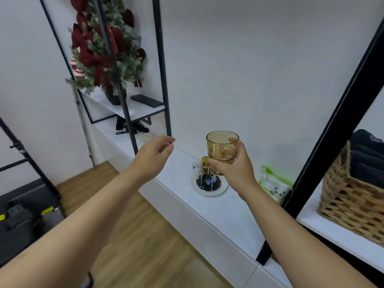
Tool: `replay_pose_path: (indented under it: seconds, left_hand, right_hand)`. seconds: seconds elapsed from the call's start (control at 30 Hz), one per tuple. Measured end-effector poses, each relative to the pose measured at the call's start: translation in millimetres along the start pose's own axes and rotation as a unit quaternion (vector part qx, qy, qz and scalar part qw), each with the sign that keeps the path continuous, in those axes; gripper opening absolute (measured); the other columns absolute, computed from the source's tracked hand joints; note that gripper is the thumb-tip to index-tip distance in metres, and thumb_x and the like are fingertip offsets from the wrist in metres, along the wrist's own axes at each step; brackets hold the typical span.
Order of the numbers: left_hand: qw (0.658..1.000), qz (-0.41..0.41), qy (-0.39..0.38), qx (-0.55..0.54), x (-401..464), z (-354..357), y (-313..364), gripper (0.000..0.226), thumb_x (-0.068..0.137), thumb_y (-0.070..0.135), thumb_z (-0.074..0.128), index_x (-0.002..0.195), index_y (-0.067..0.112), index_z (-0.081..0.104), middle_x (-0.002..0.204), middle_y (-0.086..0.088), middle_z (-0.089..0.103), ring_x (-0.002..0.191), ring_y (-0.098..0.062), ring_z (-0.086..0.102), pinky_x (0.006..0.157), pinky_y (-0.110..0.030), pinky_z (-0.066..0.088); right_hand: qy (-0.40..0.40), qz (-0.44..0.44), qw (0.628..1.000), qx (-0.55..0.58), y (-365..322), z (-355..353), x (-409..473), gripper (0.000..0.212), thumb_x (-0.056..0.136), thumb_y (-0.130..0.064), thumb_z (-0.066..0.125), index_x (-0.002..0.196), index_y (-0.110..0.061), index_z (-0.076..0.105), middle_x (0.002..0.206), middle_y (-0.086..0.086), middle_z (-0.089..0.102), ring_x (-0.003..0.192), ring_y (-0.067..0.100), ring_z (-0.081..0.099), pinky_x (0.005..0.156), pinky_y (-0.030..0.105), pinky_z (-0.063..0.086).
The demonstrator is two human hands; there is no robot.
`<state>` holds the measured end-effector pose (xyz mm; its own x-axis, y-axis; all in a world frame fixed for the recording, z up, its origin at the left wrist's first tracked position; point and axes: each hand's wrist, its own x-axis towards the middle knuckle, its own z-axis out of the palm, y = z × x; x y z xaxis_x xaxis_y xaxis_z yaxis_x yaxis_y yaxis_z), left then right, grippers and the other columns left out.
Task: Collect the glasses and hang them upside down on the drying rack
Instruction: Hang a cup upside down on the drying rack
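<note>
My right hand (230, 167) grips an amber glass (222, 145) by its base, held upright with its mouth up, above the white counter (180, 169). Right below it stands the drying rack (208, 183), a round base with thin upright prongs. A clear glass (196, 166) and a small amber glass (204, 161) hang on the rack, partly hidden behind my hand. My left hand (155, 154) hovers to the left of the rack with its fingers loosely curled and nothing in it.
A green-and-white packet (274, 183) lies right of the rack. A black shelf post (332, 129) and a wicker basket (353, 202) stand at the right. At the left is a black frame shelf with a potted red-and-green plant (104, 53) and a dark phone (146, 100).
</note>
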<state>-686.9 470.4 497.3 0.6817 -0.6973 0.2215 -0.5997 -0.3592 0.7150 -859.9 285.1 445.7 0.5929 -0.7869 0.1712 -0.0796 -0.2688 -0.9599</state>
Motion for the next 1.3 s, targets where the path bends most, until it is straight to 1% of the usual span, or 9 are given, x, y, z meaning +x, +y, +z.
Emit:
replay_pose_path:
  seconds: [0.07, 0.2, 0.4, 0.63, 0.9, 1.0, 1.13, 1.2, 1.3]
  left_hand:
    - [1.0, 0.009, -0.013, -0.011, 28.0, 12.6, -3.1, 0.032, 0.106, 0.039, 0.05, 0.134, 0.032, 0.061, 0.122, 0.015, 0.063, 0.108, 0.0, 0.06, 0.081, -0.013, 0.043]
    - [0.998, 0.021, -0.048, -0.029, 78.4, 34.9, -2.2, 0.037, 0.102, 0.049, 0.052, 0.135, 0.034, 0.06, 0.119, 0.022, 0.062, 0.11, 0.001, 0.06, 0.098, -0.034, 0.052]
    - [0.991, 0.048, -0.112, -0.054, 156.6, 71.6, 13.5, 0.075, 0.082, 0.079, 0.059, 0.146, 0.044, 0.044, 0.134, 0.017, 0.057, 0.119, -0.005, 0.057, 0.1, -0.036, 0.051]
    - [0.966, 0.133, -0.211, -0.068, 231.9, 126.0, 31.1, 0.11, 0.07, 0.069, 0.078, 0.159, 0.047, 0.016, 0.155, 0.006, 0.042, 0.138, -0.011, 0.044, 0.102, -0.031, 0.04]
    - [0.949, 0.2, -0.237, -0.048, 279.2, 113.9, -18.5, 0.102, 0.068, 0.061, 0.079, 0.154, 0.046, 0.027, 0.137, 0.009, 0.052, 0.116, -0.013, 0.057, 0.093, -0.035, 0.051]
    - [0.932, 0.227, -0.277, -0.051, 299.8, 102.2, -30.9, 0.102, 0.063, 0.06, 0.082, 0.151, 0.049, 0.031, 0.129, 0.013, 0.053, 0.11, -0.01, 0.058, 0.088, -0.031, 0.049]
    - [0.914, 0.239, -0.318, -0.078, 313.6, 92.1, -36.2, 0.097, 0.061, 0.061, 0.085, 0.146, 0.048, 0.041, 0.127, 0.015, 0.054, 0.108, -0.009, 0.061, 0.092, -0.036, 0.053]
    - [0.905, 0.228, -0.344, -0.107, 312.6, 86.5, -37.7, 0.095, 0.06, 0.062, 0.086, 0.144, 0.046, 0.045, 0.128, 0.015, 0.055, 0.103, -0.008, 0.064, 0.092, -0.037, 0.054]
    - [0.888, 0.234, -0.371, -0.139, 302.5, 79.5, -40.5, 0.09, 0.065, 0.057, 0.089, 0.144, 0.042, 0.049, 0.129, 0.014, 0.055, 0.102, -0.006, 0.064, 0.094, -0.035, 0.054]
  right_hand:
    - [0.012, 0.007, 1.0, -0.007, 11.2, 5.2, 31.2, 0.092, 0.059, -0.047, 0.096, 0.134, -0.048, 0.043, 0.123, -0.011, 0.067, 0.113, 0.014, 0.068, 0.097, 0.043, 0.058]
    - [0.035, 0.033, 0.999, -0.018, 27.0, 8.7, 81.6, 0.091, 0.059, -0.046, 0.094, 0.135, -0.045, 0.044, 0.119, -0.012, 0.066, 0.11, 0.013, 0.067, 0.097, 0.045, 0.058]
    - [0.065, 0.064, 0.996, -0.009, 42.5, 18.5, 135.3, 0.098, 0.046, -0.058, 0.091, 0.132, -0.046, 0.045, 0.115, -0.014, 0.067, 0.109, 0.013, 0.069, 0.094, 0.047, 0.06]
    - [0.102, 0.051, 0.992, 0.051, 51.1, 50.4, 172.0, 0.067, 0.059, -0.035, 0.087, 0.116, -0.05, 0.055, 0.105, -0.013, 0.076, 0.103, 0.016, 0.074, 0.092, 0.061, 0.058]
    - [0.14, 0.084, 0.985, 0.053, 46.2, 108.5, 179.3, 0.081, 0.06, -0.019, 0.09, 0.126, -0.048, 0.052, 0.106, -0.013, 0.075, 0.11, 0.016, 0.072, 0.092, 0.049, 0.062]
    - [0.154, 0.108, 0.975, 0.116, 39.6, 128.3, 177.5, 0.078, 0.07, -0.013, 0.091, 0.131, -0.047, 0.057, 0.122, -0.006, 0.073, 0.115, 0.017, 0.072, 0.094, 0.043, 0.061]
    - [0.158, 0.139, 0.921, 0.329, 41.9, 144.5, 159.1, 0.072, 0.091, -0.031, 0.08, 0.154, -0.032, 0.044, 0.145, 0.009, 0.062, 0.132, 0.025, 0.063, 0.109, 0.057, 0.049]
    - [0.182, 0.133, 0.872, 0.434, 38.5, 152.1, 152.7, 0.061, 0.097, -0.053, 0.063, 0.15, -0.025, 0.052, 0.147, 0.01, 0.062, 0.137, 0.03, 0.058, 0.111, 0.06, 0.046]
    - [0.223, 0.129, 0.807, 0.532, 32.9, 164.2, 152.0, 0.068, 0.104, -0.063, 0.038, 0.143, -0.013, 0.062, 0.143, 0.016, 0.064, 0.133, 0.033, 0.062, 0.115, 0.056, 0.044]
